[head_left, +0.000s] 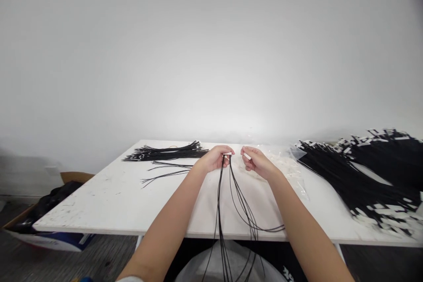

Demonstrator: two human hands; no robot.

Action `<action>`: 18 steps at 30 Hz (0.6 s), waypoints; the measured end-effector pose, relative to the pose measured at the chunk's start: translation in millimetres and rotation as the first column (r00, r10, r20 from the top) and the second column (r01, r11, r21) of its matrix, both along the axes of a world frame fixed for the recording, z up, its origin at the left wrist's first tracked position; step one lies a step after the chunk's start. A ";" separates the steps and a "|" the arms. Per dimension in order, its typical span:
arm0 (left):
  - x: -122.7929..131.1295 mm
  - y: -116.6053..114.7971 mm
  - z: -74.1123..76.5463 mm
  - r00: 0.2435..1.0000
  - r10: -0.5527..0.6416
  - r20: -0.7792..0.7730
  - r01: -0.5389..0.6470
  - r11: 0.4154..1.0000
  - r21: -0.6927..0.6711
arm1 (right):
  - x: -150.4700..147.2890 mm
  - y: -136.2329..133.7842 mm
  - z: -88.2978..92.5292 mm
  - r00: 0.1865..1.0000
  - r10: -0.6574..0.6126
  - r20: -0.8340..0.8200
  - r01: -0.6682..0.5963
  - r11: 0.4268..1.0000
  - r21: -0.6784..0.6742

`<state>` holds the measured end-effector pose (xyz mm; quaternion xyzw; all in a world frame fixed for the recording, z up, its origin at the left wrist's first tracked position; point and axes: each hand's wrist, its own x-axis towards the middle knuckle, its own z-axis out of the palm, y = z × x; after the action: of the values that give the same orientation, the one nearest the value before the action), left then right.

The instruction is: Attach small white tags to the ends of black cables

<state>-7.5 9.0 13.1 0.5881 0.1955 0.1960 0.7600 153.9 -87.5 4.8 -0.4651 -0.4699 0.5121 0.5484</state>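
My left hand (216, 158) is closed on a small white connector (228, 154), from which two bunches of thin black wires (220, 198) hang over the table's front edge toward my lap. A short gap to the right, my right hand (257, 163) pinches a small white piece (246, 156) between thumb and fingers; it looks like another connector, too small to be sure. Beyond my left forearm lie a bundle of black wires (161, 153) and a few loose wires (168, 172).
The white table (109, 202) stands against a pale wall. Behind my right hand lies a clear plastic bag (291, 172) with whitish contents. Large piles of black wires with white ends (343, 180) cover the right side. An open cardboard box (77, 177) with black things sits on the floor at left.
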 end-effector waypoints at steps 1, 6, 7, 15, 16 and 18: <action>0.5 -2.7 0.6 1.000 -0.018 0.003 0.018 1.000 0.015 | -0.6 0.3 -0.1 1.000 -0.012 -0.010 0.012 1.000 0.011; 3.2 -11.7 2.2 1.000 -0.013 -0.015 0.014 0.998 0.056 | -1.7 1.7 -1.3 0.999 -0.033 -0.025 0.034 0.998 0.050; 3.9 -12.6 2.4 1.000 0.009 -0.020 -0.008 0.998 0.065 | -1.8 1.9 -1.6 0.999 -0.028 -0.024 0.029 0.998 0.054; 7.2 -18.4 5.8 0.997 0.049 -0.060 -0.046 0.998 0.045 | -5.0 5.3 -3.7 0.973 -0.230 -0.013 0.229 0.960 0.163; 7.4 -19.0 5.9 0.997 0.046 -0.067 -0.043 0.998 0.040 | -5.2 5.3 -3.6 0.970 -0.242 -0.011 0.241 0.955 0.172; 7.8 -19.9 5.5 0.996 0.039 -0.080 -0.036 0.999 0.041 | -5.6 5.0 -3.3 0.970 -0.244 0.002 0.239 0.954 0.184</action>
<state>0.3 -10.8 18.7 0.6067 0.2330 0.1903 0.7358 148.3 -82.5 1.5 -0.4731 -0.4610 0.3905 0.6412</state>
